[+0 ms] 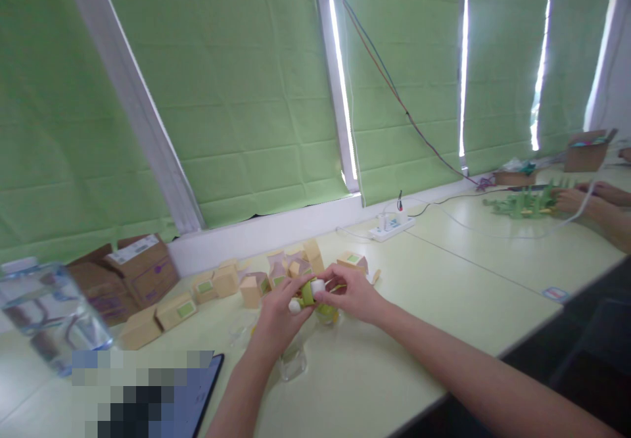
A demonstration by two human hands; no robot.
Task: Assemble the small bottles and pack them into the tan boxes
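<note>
Over the table, my left hand (280,310) is closed around a small green and white piece (308,293). Its green part looks like a band, with a white cylinder at its right side; the exact kind is unclear. My right hand (355,291) pinches the white end with thumb and fingertips. A small white knob (294,306) shows by the left fingers. Just beneath the hands is a yellow-green item in clear plastic (328,314), partly covered. Nearer me, below the left hand, stands a small clear container (294,362).
Small tan cartons (225,280) line the back of the table, beside an open brown box (148,270). A large water bottle (49,313) and a tablet (210,385) are on the left. Behind sits a power strip (393,227). Another person's hands (576,198) handle green parts (527,204) far right.
</note>
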